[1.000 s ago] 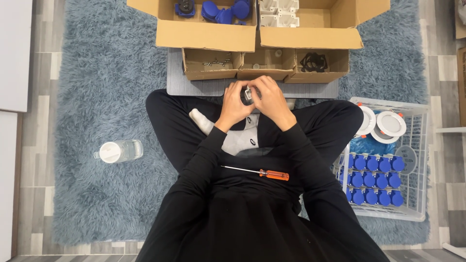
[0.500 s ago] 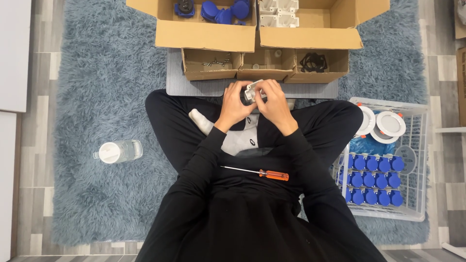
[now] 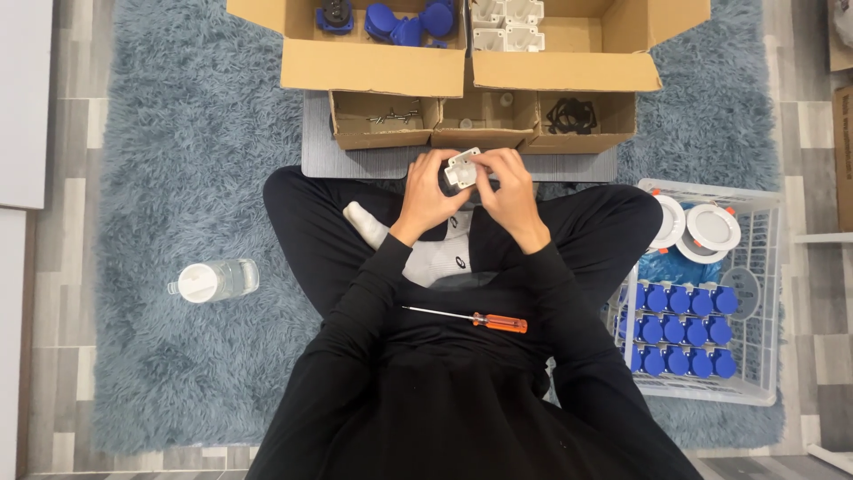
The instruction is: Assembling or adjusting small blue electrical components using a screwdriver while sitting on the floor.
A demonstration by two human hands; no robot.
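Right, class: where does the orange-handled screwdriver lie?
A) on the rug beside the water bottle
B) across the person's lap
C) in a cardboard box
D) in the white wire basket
B: the screwdriver rests on the black clothing of the lap, below both hands, apart from basket, bottle and boxes.

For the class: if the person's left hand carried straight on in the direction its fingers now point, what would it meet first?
The left hand points up and slightly right, toward the boxes. Its fingers already touch the small white square part held between both hands. Beyond that, probably the middle small cardboard tray, though depth is unclear from above.
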